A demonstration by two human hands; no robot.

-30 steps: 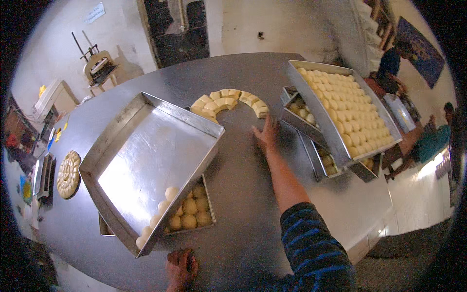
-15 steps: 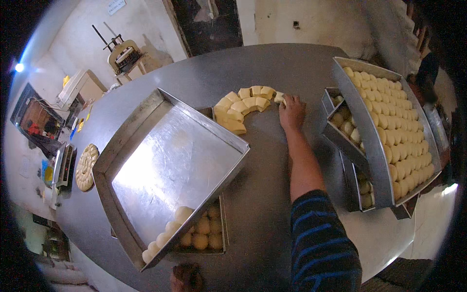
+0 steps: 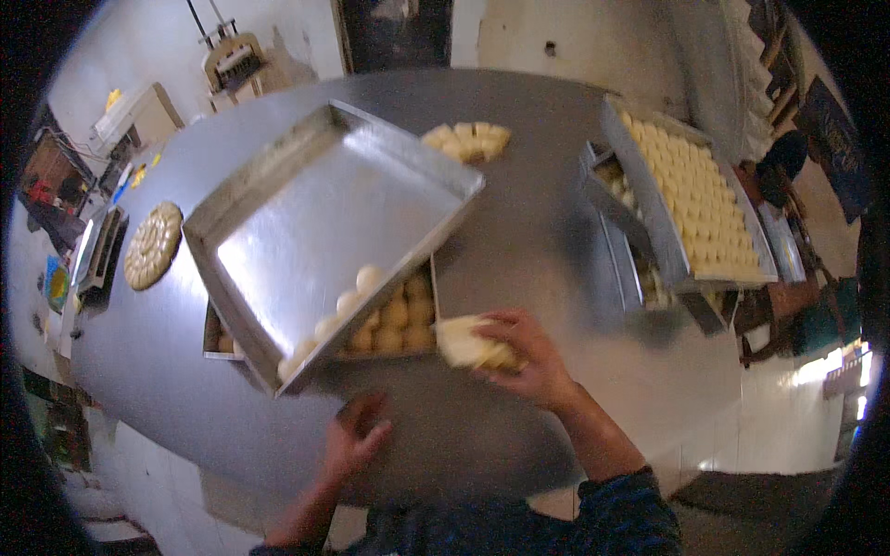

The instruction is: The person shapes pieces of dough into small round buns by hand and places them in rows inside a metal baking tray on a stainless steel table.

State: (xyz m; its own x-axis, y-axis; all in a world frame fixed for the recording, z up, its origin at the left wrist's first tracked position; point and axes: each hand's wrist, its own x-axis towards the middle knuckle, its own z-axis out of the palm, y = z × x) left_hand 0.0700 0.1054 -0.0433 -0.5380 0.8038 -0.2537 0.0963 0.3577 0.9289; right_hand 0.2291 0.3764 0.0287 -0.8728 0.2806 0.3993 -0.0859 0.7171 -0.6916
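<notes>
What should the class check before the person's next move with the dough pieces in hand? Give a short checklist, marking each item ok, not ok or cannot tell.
1. Right hand grips the dough pieces: ok.
2. Left hand free, resting on the metal table: ok.
3. Open space in the large empty tray, a few dough balls only at its near edge: ok.
4. That tray sits level: not ok, it rests tilted on the lower tray of balls.
5. Number of pieces gripped: cannot tell.

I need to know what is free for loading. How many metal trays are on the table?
At least 4: one nearly empty tray, one under it with dough balls, one full at right, one beneath that. More may be hidden.
</notes>
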